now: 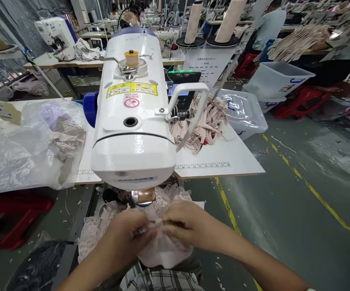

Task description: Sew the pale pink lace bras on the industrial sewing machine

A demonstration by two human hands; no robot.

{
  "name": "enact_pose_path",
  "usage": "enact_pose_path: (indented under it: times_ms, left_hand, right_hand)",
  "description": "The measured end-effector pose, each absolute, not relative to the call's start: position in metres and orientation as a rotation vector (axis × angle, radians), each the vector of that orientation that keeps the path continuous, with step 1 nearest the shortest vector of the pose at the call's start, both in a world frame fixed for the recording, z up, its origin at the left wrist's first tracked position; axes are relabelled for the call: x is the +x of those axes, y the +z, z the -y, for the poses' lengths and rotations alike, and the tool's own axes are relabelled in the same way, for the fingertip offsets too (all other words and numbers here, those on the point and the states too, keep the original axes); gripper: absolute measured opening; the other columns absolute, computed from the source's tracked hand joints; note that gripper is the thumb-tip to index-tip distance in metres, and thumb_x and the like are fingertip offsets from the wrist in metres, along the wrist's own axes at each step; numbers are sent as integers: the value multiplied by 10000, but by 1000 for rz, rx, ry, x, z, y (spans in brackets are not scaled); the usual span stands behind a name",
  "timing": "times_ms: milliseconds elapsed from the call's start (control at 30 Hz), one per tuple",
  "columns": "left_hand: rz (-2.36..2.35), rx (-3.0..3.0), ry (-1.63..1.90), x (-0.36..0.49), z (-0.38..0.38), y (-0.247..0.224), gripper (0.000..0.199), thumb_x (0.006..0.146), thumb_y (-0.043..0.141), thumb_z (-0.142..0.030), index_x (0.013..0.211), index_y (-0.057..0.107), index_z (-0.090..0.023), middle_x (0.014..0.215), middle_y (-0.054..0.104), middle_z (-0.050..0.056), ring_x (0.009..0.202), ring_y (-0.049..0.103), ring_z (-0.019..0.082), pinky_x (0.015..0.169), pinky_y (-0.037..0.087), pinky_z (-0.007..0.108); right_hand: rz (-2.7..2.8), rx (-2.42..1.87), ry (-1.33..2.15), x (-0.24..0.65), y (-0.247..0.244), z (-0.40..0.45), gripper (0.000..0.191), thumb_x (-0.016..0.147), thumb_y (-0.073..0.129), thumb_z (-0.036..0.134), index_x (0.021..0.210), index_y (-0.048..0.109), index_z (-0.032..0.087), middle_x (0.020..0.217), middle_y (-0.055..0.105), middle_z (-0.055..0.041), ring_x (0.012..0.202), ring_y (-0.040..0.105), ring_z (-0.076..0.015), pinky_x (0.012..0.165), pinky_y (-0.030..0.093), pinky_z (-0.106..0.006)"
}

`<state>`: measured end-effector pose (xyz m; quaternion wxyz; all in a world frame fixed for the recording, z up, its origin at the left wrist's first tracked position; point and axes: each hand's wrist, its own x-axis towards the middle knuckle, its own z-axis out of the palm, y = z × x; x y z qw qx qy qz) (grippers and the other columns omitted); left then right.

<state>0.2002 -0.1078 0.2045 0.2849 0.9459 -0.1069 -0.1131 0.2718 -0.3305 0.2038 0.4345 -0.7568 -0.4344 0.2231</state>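
Just below the head of a white sewing machine [134, 157], both hands pinch a piece of pale pink sheer fabric [162, 252]. My left hand [129, 230] has its thumb and fingers closed on the fabric's edge. Close beside it, on the right, my right hand [183, 222] grips the same piece with thumb and fingers pressed together. The fabric hangs down over my lap. More pink lace [91, 232] is bunched to the left, and some lies behind the hands under the machine head. The needle area is hidden from view.
Pink fabric strips [206, 125] are heaped on the white table [238, 157], right of the machine. Plastic bags [38, 149] cover the left side. A lidded clear bin [244, 109] stands behind. A red stool [11, 218] is at lower left. A person [270, 26] sits farther back.
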Motion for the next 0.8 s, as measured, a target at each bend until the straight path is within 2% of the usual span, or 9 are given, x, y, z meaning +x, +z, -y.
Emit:
enact_pose_path:
  times_ms: [100, 200, 267, 300, 367, 433, 567, 667, 800]
  left_hand:
    - [35, 2494, -275, 217, 91, 210, 406, 891, 519, -475, 615, 437, -190, 561, 411, -49, 540, 412, 101, 513, 256, 218]
    - [-166, 2443, -305, 233, 86, 215, 438, 880, 509, -546, 629, 531, -188, 493, 340, -61, 476, 353, 99, 481, 233, 226]
    - [-198, 2433, -247, 241, 84, 214, 447, 878, 515, -535, 596, 549, -189, 451, 313, -60, 454, 352, 107, 471, 262, 231]
    - [-164, 2430, -178, 244, 83, 212, 414, 877, 528, -506, 614, 572, -190, 457, 362, -50, 479, 413, 122, 488, 317, 230]
    - [-50, 2411, -5, 251, 81, 208, 285, 869, 555, -420, 712, 628, -194, 566, 544, -10, 644, 572, 171, 622, 456, 242]
    - [19, 2393, 106, 256, 78, 204, 219, 855, 562, -380, 749, 633, -203, 683, 638, 25, 774, 622, 203, 753, 509, 278]
    - [59, 2522, 209, 262, 71, 198, 270, 828, 575, -416, 633, 552, -230, 604, 583, 40, 746, 608, 235, 736, 532, 333]
    - [71, 2566, 248, 264, 70, 194, 262, 839, 576, -450, 685, 585, -238, 597, 571, 39, 795, 626, 251, 735, 539, 340]
    - [46, 2521, 239, 263, 67, 190, 270, 845, 570, -491, 767, 631, -239, 656, 600, 49, 822, 631, 259, 754, 544, 355]
  right_hand:
    - [952, -1904, 472, 293, 192, 320, 294, 953, 567, 313, 708, 645, 169, 686, 637, -4, 702, 572, -139, 705, 385, -257]
    - [800, -1943, 524, 310, 186, 308, 281, 909, 622, 327, 671, 628, 178, 659, 623, 12, 647, 565, -131, 599, 349, -243]
    - [748, -1934, 555, 319, 184, 303, 271, 887, 641, 354, 678, 627, 182, 698, 643, 7, 658, 584, -141, 583, 351, -245]
    - [735, -1921, 561, 323, 183, 301, 260, 877, 649, 371, 696, 633, 185, 729, 658, 2, 683, 599, -153, 592, 367, -249]
    - [727, -1906, 552, 329, 181, 300, 250, 859, 662, 400, 724, 647, 191, 752, 670, -5, 708, 615, -172, 614, 403, -262]
    - [728, -1908, 528, 333, 180, 299, 252, 851, 666, 414, 729, 656, 194, 740, 669, -10, 711, 616, -183, 634, 437, -277]
    - [724, -1938, 478, 338, 184, 299, 284, 841, 670, 462, 716, 668, 206, 665, 627, -17, 662, 586, -189, 609, 464, -291]
    - [718, -1967, 479, 341, 188, 300, 324, 827, 681, 508, 689, 663, 215, 612, 582, -14, 615, 552, -186, 582, 465, -296]
    - [739, -1984, 500, 345, 187, 300, 349, 824, 675, 547, 704, 674, 219, 622, 591, -16, 630, 557, -191, 617, 490, -309]
